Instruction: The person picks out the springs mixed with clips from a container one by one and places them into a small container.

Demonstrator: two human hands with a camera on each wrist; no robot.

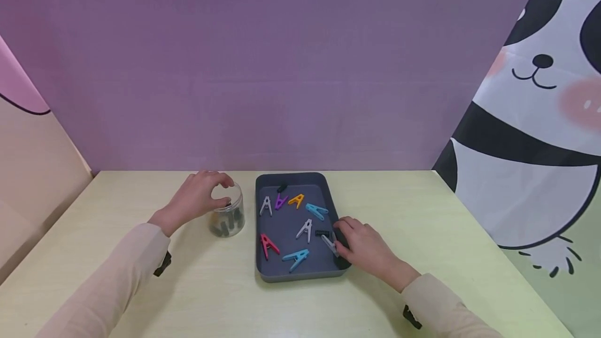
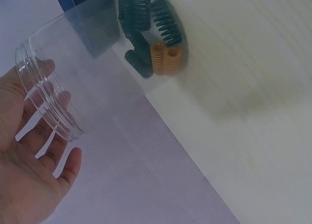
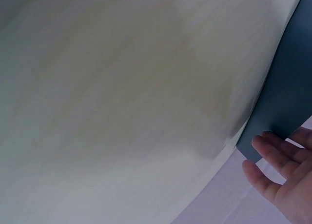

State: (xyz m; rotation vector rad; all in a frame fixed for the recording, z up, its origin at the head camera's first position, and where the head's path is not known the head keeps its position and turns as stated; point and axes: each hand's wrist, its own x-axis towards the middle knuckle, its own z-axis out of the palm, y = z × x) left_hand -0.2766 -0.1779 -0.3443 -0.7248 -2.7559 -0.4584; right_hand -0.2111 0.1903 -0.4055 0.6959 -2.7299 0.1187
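Note:
My left hand [image 1: 199, 197] is at the mouth of a clear jar [image 1: 237, 213], thumb and index finger spread apart at the rim. In the left wrist view its fingertips [image 2: 63, 98] show through the clear rim with nothing visible between them. Dark green springs [image 2: 166, 21] and orange springs [image 2: 165, 59] lie at the jar's bottom. My right hand [image 1: 368, 249] reaches over the right wall of a dark grey tray [image 1: 262, 270]. Its thumb is beside a grey clip [image 1: 328, 244], close to a black spring [image 1: 322, 233]. The wall partly hides the fingers [image 3: 273, 158] in the right wrist view.
Inside the tray lie blue clips [image 1: 296, 258], a red clip [image 1: 269, 245], a yellow clip [image 1: 297, 200], a purple clip [image 1: 280, 201] and grey clips [image 1: 266, 205]. Another black spring [image 1: 281, 188] is near its far wall. A purple backdrop [image 1: 281, 77] stands behind the table [image 1: 197, 296].

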